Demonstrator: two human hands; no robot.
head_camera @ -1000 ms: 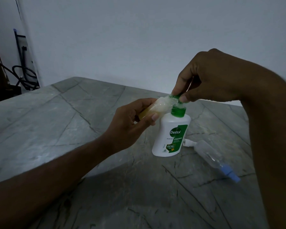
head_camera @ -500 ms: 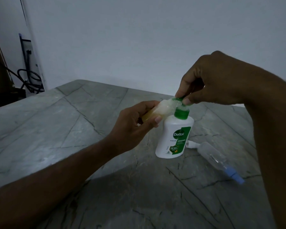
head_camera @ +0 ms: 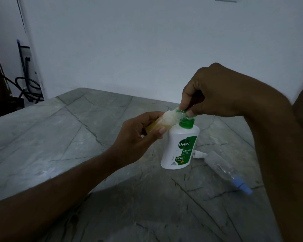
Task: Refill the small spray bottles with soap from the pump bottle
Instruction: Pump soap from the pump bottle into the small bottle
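Note:
A white pump bottle [head_camera: 179, 147] with a green label and green collar stands upright on the grey stone table [head_camera: 59, 140]. My right hand [head_camera: 212, 91] is above it, with finger and thumb pinching the green pump head. My left hand [head_camera: 138, 137] grips a small clear spray bottle [head_camera: 166, 119], tilted on its side with its open mouth at the pump nozzle. Yellowish soap and white foam fill that small bottle. A second small spray bottle [head_camera: 220, 163] with a blue cap lies on the table to the right of the pump bottle.
A white spray-head piece [head_camera: 198, 154] lies just right of the pump bottle's base. The table's far edge meets a white wall [head_camera: 147, 49]. Dark cables and a stand [head_camera: 26, 81] sit beyond the table's left corner.
Both hands and the bottles keep the same hold. The white foam in the small bottle seems slightly fuller. The view has shifted a little.

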